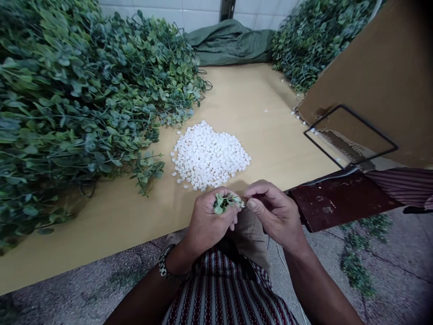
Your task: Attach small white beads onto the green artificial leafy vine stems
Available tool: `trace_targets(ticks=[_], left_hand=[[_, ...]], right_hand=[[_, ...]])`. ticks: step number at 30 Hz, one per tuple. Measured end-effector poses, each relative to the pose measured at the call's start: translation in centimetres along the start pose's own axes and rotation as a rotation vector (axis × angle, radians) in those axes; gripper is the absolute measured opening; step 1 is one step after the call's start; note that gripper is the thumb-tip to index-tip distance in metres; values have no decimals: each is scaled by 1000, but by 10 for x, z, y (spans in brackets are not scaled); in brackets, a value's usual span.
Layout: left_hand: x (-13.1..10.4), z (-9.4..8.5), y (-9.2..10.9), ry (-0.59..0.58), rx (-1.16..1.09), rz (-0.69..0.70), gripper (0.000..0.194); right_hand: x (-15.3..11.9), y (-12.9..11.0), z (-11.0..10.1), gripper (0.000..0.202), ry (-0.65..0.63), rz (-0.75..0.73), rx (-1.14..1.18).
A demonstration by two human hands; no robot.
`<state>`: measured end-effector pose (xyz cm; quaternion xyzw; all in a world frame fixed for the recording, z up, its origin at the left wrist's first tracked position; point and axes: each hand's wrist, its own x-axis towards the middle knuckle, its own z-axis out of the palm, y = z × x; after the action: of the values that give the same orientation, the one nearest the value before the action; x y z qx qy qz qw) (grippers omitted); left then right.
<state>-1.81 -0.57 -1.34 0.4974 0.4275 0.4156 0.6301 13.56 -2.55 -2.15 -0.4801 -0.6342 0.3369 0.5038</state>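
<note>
My left hand [209, 219] is closed around a small green leafy sprig [221, 203], whose leaves stick out above the fingers. The sprig's tip, with a tiny pale piece on it, points toward my right hand [275, 212]. Thumb and forefinger of that hand are bent close together beside the tip; whatever lies between them is too small to make out. Just beyond both hands a heap of small white round pieces [209, 153] lies on the light wooden table [270, 144].
Piled artificial greenery [84, 90] covers the table's left side, with more [318, 36] at the back right. A green cloth [233, 43] lies at the back. A cardboard box [382, 85] and black wire frame [352, 135] stand right, above a dark red surface [341, 203].
</note>
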Motion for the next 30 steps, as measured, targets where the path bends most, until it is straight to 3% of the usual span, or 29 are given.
trace_targets(ticks=[5,10,14,18,22,25,30], left_hand=[[-5,2,6,-70,84,-14,14],[-10,3,8,-84,41,-59,8],[-12,4,8,-7,-39,-99,15],[-13,3,6,65,-49,-82,15],[-12,-3,1,151,-112,-24,13],[-11,-9,-2,186,-121,-13,11],[-12,-14,-2,192,-109,-21,10]], right_hand=[[13,-14,-5,8,-100,-262,-164],[6,-13,-2,11,-41,-251,-171],[-4,-11,0,12,-15,-228,-169],[5,-9,-4,10,-43,-274,-167],[32,7,-7,12,-6,-333,-399],[47,22,-4,16,-82,-329,-554],[53,29,1,17,-124,-334,-726]])
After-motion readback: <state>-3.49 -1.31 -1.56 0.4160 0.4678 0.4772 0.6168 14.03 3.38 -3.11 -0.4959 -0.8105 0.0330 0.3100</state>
